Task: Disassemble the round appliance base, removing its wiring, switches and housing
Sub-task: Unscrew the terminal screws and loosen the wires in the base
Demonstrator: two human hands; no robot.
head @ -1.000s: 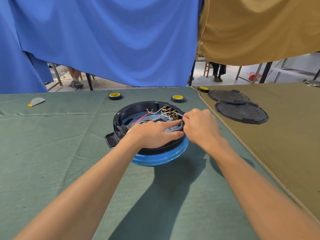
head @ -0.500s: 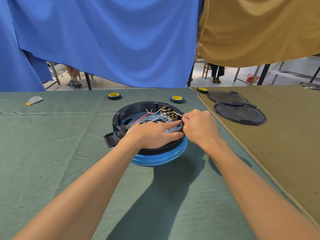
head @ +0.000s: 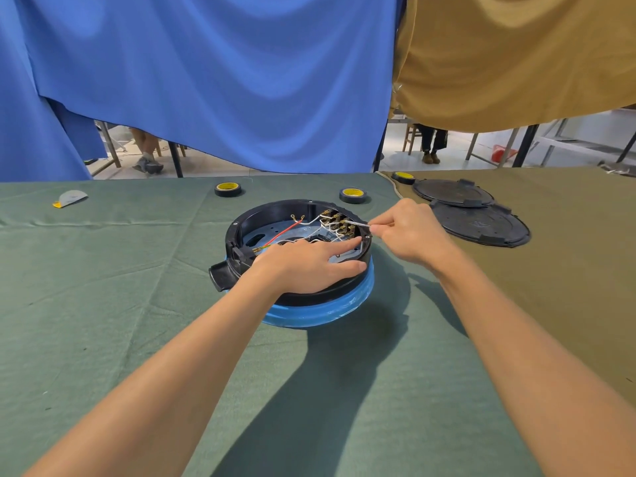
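We see the base (head: 320,309) upside down in the middle of the green cloth (head: 103,270), its black housing (head: 265,218) open towards us. The left hand (head: 306,266) lies flat across the near rim, fingers straight, pressing down. The right hand (head: 409,232) sits just outside the right rim and pinches a white wire (head: 356,222) between thumb and fingertips. The wire runs taut back to the switch block (head: 335,222) at the far right inside. The hands are close but not touching.

We take the step to be pulling this lead off its terminal, and we see several ways it could go badly. The pull runs sideways over the rim, so if it is not in line with the terminal the wire may snap or tear out of its connector, leaving metal stuck on the block. So thin a wire can also slip through a fingertip pinch. If it slips or frees suddenly, the right hand may jerk towards the covers (head: 478,227) on the right.

If the flat left hand presses too lightly, the base may slide or tip towards the pull. The other white leads and the red wire (head: 280,235) lie close by, and a hard tug could drag them along and tangle them.
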